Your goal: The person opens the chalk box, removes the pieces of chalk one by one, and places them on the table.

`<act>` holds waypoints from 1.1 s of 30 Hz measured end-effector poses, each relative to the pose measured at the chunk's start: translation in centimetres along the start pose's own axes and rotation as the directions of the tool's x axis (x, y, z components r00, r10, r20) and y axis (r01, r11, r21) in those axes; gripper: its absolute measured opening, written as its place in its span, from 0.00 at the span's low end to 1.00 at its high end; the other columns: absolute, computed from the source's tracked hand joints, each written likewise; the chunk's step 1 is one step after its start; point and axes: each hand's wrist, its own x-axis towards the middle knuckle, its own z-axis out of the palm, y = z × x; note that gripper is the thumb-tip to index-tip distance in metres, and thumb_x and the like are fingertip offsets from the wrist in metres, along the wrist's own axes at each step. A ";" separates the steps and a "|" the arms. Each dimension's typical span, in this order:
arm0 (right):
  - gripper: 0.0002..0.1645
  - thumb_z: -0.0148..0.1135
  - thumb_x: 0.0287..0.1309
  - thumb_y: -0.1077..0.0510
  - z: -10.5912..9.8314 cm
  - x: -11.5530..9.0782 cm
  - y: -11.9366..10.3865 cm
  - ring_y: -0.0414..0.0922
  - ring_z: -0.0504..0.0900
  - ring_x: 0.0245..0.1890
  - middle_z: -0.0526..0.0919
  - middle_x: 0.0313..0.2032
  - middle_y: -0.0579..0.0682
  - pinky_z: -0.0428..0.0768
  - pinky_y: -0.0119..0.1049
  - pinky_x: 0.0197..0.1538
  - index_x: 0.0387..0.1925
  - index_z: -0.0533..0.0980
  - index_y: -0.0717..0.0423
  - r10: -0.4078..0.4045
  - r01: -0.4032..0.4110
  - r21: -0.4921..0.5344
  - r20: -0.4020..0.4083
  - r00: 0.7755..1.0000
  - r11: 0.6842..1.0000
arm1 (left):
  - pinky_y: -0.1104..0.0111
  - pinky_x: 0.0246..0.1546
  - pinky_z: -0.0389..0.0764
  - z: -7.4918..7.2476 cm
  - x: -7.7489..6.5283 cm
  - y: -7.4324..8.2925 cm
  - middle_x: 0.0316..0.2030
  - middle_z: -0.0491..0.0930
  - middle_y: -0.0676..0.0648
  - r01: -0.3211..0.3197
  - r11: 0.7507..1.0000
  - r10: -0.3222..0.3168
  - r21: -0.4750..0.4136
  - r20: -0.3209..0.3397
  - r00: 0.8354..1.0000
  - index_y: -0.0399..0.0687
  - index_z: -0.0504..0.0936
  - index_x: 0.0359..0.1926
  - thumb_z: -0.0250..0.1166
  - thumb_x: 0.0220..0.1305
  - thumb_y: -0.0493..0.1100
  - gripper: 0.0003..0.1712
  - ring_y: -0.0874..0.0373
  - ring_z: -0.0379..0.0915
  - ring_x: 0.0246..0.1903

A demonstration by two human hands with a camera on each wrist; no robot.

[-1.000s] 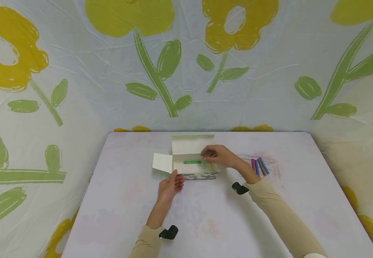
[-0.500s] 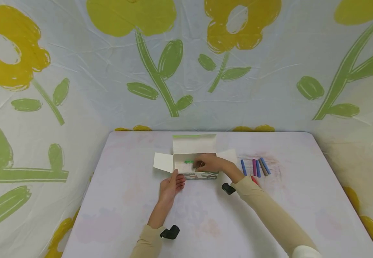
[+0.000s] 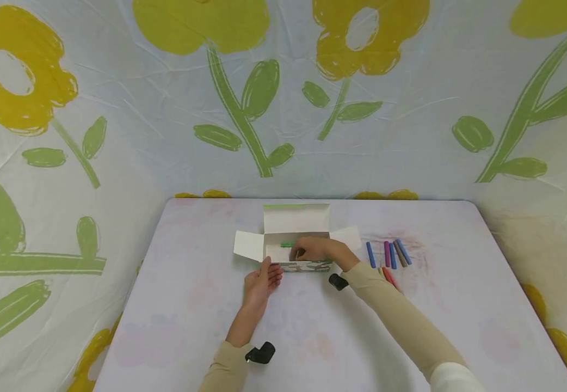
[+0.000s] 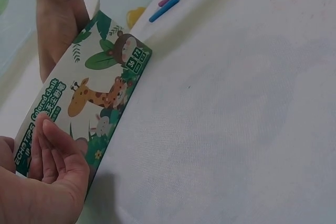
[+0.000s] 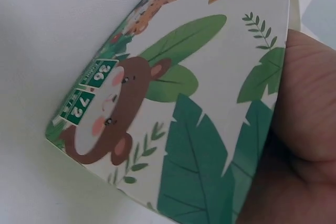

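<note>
An open chalk box (image 3: 305,267), printed with animals and leaves, stands on the table with its flaps folded out. A piece of green chalk (image 3: 287,245) shows inside it. My left hand (image 3: 256,286) holds the box at its front left corner, thumb at the rim and fingers along the printed front. The right hand (image 3: 313,248) reaches down into the box with curled fingers; its fingertips are hidden, and I cannot tell whether they hold anything. In the right wrist view the box front (image 5: 173,93) hides most of that hand.
On the table (image 3: 190,305), right of the box, lie several chalk sticks: blue chalk (image 3: 370,255), magenta chalk (image 3: 387,253), grey chalk (image 3: 400,253) and red chalk (image 3: 388,275). A flowered cloth (image 3: 166,136) hangs behind the table.
My right hand has moved left and down from over the box's right end into its middle, now partly covering the green chalk. More chalk beside the box is uncovered. The left hand stays.
</note>
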 end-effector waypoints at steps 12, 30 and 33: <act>0.09 0.61 0.70 0.67 -0.2 0.6 0.4 0.36 0.81 0.39 0.88 0.40 0.48 0.82 0.32 0.49 0.46 0.86 0.63 -0.016 0.012 0.045 0.078 0.997 0.999 | 0.74 0.36 0.83 0.5 -0.3 0.1 0.30 0.86 0.47 -0.006 1.000 0.006 -0.016 -0.022 1.000 0.26 0.82 0.44 0.61 0.76 0.53 0.28 0.60 0.83 0.33; 0.12 0.64 0.70 0.62 -0.2 -2.3 1.4 0.46 0.85 0.45 0.87 0.46 0.54 0.83 0.40 0.49 0.52 0.82 0.63 -0.163 0.186 0.063 -0.265 0.951 0.981 | 0.73 0.35 0.83 -0.1 -0.2 0.3 0.30 0.86 0.46 -0.022 0.999 0.022 0.048 0.005 1.000 0.24 0.82 0.46 0.61 0.76 0.52 0.28 0.61 0.82 0.30; 0.15 0.64 0.70 0.62 -0.4 -3.2 1.5 0.48 0.85 0.47 0.87 0.48 0.56 0.84 0.42 0.51 0.54 0.82 0.65 -0.177 0.220 0.092 -0.342 0.923 0.971 | 0.73 0.35 0.82 -0.2 -0.2 0.4 0.30 0.86 0.46 -0.019 0.998 0.019 0.051 0.005 1.000 0.24 0.83 0.45 0.61 0.77 0.52 0.28 0.62 0.81 0.29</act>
